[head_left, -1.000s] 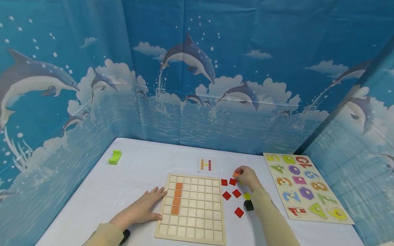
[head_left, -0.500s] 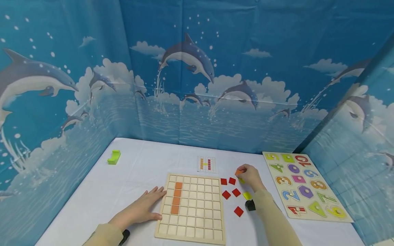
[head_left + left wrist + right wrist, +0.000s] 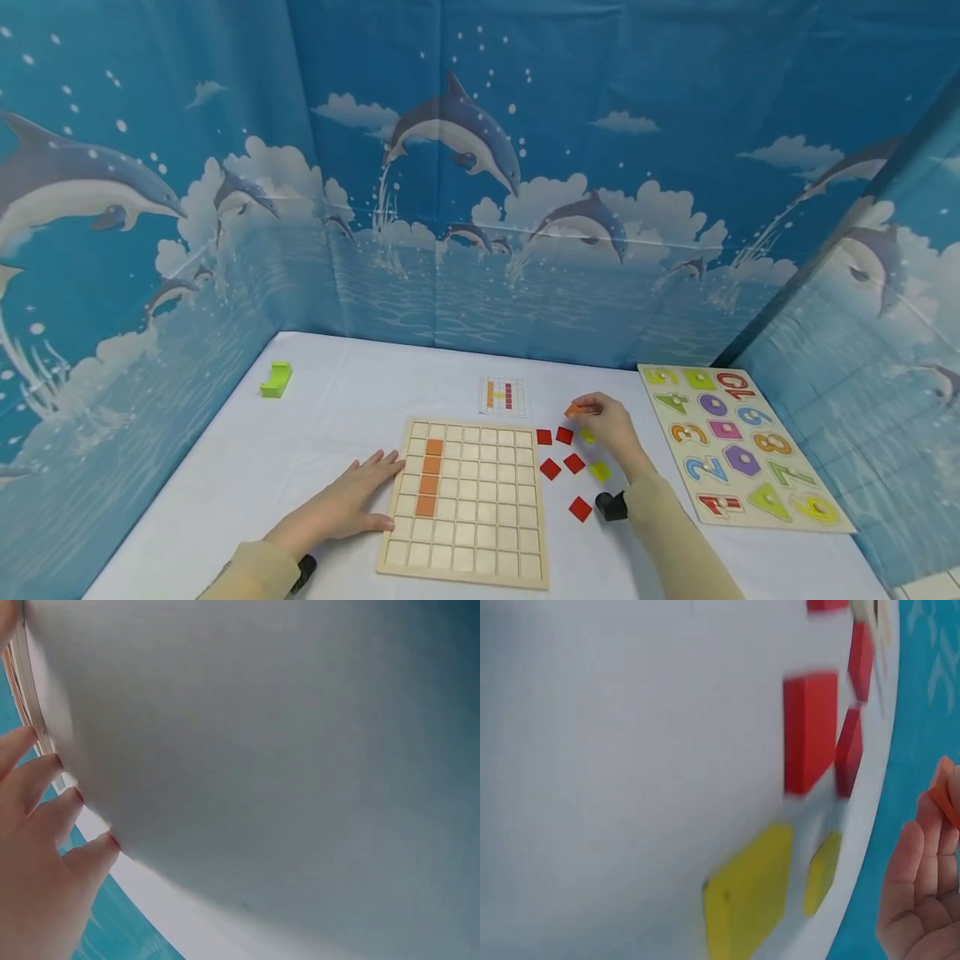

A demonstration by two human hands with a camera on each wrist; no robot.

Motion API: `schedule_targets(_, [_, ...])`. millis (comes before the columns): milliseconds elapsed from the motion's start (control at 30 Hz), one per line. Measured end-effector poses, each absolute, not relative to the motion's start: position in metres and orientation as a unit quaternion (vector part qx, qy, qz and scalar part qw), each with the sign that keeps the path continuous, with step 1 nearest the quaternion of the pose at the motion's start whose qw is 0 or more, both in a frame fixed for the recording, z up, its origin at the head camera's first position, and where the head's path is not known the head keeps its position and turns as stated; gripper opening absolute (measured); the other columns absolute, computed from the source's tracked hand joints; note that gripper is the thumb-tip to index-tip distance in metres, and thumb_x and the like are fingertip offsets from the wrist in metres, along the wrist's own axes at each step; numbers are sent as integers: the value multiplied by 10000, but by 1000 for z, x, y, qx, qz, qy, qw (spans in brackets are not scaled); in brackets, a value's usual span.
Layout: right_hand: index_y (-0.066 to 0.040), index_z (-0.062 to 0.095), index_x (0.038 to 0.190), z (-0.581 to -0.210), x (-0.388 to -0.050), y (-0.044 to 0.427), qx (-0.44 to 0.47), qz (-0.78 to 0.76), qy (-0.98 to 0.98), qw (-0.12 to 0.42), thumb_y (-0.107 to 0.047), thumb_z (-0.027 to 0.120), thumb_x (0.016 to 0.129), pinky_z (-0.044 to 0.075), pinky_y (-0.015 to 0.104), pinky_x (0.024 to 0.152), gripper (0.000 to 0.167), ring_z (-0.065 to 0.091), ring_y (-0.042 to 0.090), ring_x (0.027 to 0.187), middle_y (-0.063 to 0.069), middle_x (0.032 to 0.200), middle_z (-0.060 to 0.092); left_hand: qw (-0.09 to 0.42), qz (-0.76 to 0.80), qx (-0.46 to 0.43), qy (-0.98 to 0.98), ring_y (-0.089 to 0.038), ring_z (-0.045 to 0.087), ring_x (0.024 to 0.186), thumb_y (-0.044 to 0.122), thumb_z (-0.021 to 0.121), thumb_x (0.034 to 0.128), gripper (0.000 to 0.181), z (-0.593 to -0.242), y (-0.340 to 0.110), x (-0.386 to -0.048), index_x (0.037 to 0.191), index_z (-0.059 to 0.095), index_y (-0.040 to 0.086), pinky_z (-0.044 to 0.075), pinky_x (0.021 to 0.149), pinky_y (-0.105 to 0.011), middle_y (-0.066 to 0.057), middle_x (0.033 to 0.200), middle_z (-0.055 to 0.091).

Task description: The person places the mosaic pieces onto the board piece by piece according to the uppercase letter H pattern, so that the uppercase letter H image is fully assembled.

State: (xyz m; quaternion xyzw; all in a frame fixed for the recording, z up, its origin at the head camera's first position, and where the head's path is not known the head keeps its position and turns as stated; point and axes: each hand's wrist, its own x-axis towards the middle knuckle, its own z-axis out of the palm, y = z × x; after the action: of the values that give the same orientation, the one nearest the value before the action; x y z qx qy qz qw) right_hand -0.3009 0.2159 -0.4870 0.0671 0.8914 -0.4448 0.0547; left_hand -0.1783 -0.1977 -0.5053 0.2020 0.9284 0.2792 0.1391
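Note:
A wooden grid board (image 3: 480, 517) lies on the white table, with a column of orange square tiles (image 3: 428, 484) in its left part. My left hand (image 3: 348, 504) rests at the board's left edge, fingers spread and straight. Above the table, right of the board, my right hand (image 3: 611, 425) pinches an orange tile (image 3: 573, 410) between thumb and fingers; the right wrist view shows this orange tile (image 3: 944, 801) too. Below that hand lie several red tiles (image 3: 573, 463) and two yellow tiles (image 3: 600, 472). A small pattern card (image 3: 503, 396) lies behind the board.
On the right is a number-and-shape puzzle board (image 3: 742, 454). A green U-shaped block (image 3: 277, 380) sits at the far left of the table. A dolphin-print curtain (image 3: 480, 275) encloses the table's back and sides.
My right hand has lifted slightly and still pinches the orange tile, which has turned and moved a little up and left. My left hand stays at the board edge.

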Motion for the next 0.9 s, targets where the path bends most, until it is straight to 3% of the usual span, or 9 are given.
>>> schedule_targets(200, [-18,622,1146,-484,-275,195,47,-492,866,76,-131,703,902,573,307,782,281,645,192,847,102,986,666,133,274,204,930,-441,216,1482,466,761,789,925,-506,-197,-179,1507,366,39,162,1169,-688,-205,1590,303])
schedule_targets(367, [-35,651,1091,-479,-250,168,30,-523,845,104,-143,754,861,548,286,682,274,671,177,796,65,926,691,134,274,203,930,-437,212,1485,463,762,791,921,-507,-197,-179,1509,364,45,161,1168,-690,-201,1593,298])
schedule_targets(533, [-20,672,1043,-479,-228,136,0,-548,824,142,-134,784,837,604,293,703,261,661,127,736,57,880,700,138,276,196,931,-430,210,1488,460,766,789,922,-506,-197,-179,1508,367,43,155,1175,-682,-197,1596,295])
schedule_targets(900, [-21,690,950,-494,-193,82,-79,-555,797,227,-120,761,844,595,284,640,161,656,109,670,6,771,690,132,268,202,933,-437,224,1481,457,766,792,913,-506,-197,-179,1503,376,37,171,1169,-684,-206,1588,306])
